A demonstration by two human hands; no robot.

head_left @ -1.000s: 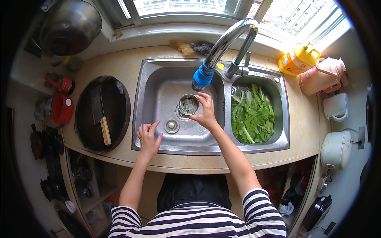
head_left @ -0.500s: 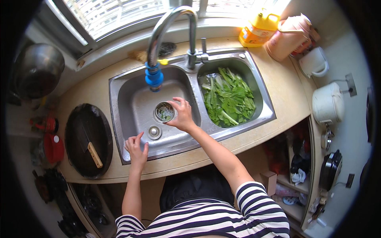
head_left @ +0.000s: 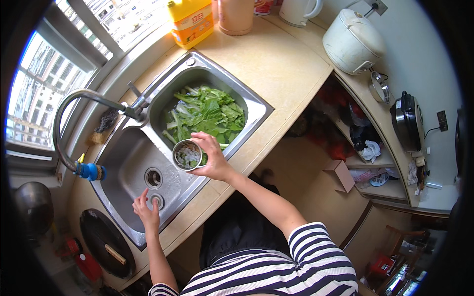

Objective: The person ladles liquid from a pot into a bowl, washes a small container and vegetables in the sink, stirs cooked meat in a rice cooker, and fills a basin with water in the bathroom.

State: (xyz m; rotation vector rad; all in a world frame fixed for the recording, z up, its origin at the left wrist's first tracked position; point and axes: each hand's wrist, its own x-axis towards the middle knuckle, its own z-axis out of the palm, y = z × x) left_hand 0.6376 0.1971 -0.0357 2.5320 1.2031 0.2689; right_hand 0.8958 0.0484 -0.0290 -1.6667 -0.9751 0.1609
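My right hand (head_left: 216, 160) grips the rim of a round metal sink strainer (head_left: 176, 159), fingers curved about its side. Wet leafy scraps (head_left: 188, 154) lie inside it. The strainer is held above the divider between the two basins, in front of the green leafy vegetables (head_left: 212, 116) soaking in the right basin (head_left: 157, 112). My left hand (head_left: 146, 213) hovers over the near part of the left basin (head_left: 123, 165), fingers apart and holding nothing. Close to its fingertips are the uncovered drain hole (head_left: 153, 177) and a smaller round drain fitting (head_left: 157, 201).
A curved faucet (head_left: 61, 116) with a blue nozzle (head_left: 90, 171) reaches over the left basin. On the left, a black pan lid (head_left: 101, 237) carries a wooden-handled knife (head_left: 115, 254). A yellow jug (head_left: 192, 22) and a white rice cooker (head_left: 353, 42) stand behind and right.
My right hand has lifted the strainer out of the drain and carried it rightward, baring the hole. My view has turned to the right. The left hand stays open over the basin.
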